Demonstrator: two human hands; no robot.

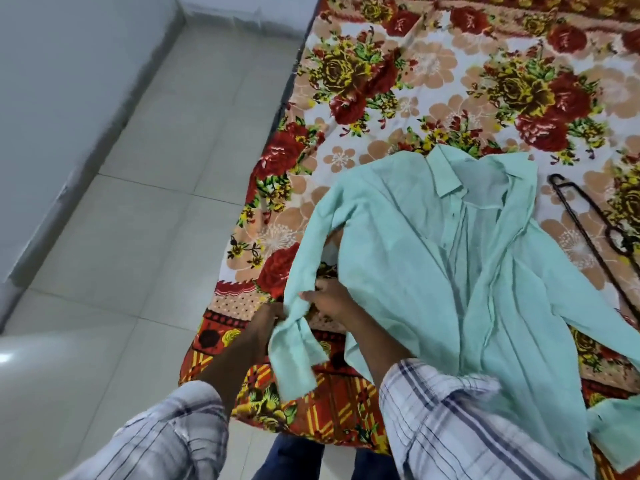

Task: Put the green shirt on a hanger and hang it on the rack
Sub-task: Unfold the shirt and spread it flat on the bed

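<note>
while thin green shirt (433,271) lies creased | left hand (269,317) pinches cuff (294,355) | right hand (329,301) grips sleeve (311,244)

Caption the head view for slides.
Left hand and right hand grip green shirt by its sleeve on floral blanket; hanger nearby.

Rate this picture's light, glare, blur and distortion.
Head view: soft, even light; a white glare patch on the floor at the left edge; wide-angle bend tilts the wall; the checked sleeves nearest the lens blur; green shirt and hanger are readable.
</note>
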